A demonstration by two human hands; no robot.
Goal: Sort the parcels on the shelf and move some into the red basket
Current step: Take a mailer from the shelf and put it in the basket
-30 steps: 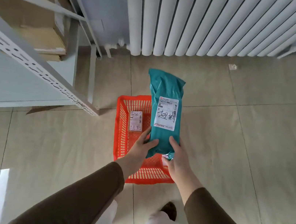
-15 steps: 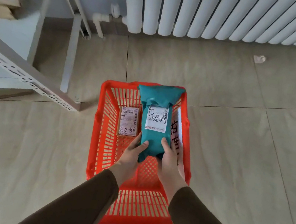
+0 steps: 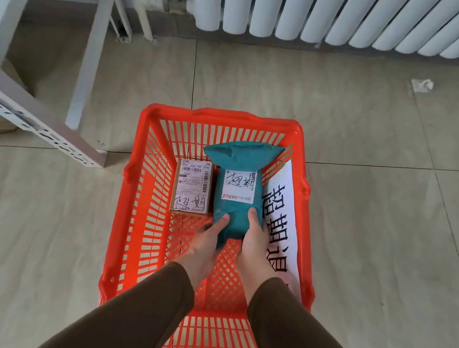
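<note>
A teal plastic parcel (image 3: 239, 187) with a white handwritten label lies lengthwise low inside the red basket (image 3: 142, 190) on the floor. My left hand (image 3: 205, 244) and my right hand (image 3: 254, 246) both grip its near end, thumbs on top. A small brown cardboard parcel (image 3: 192, 187) with a shipping label rests on the basket's bottom just left of the teal one. A white paper sign (image 3: 282, 217) with large black characters leans along the basket's right wall.
The grey metal shelf (image 3: 31, 117) stands to the left, its slotted frame and legs close to the basket. A white radiator (image 3: 336, 11) runs along the far wall. Beige floor tiles surround the basket; a small white scrap (image 3: 422, 84) lies far right.
Both hands have lowered the teal parcel from above the basket down into it, beside the brown box. The view has moved closer over the basket.
</note>
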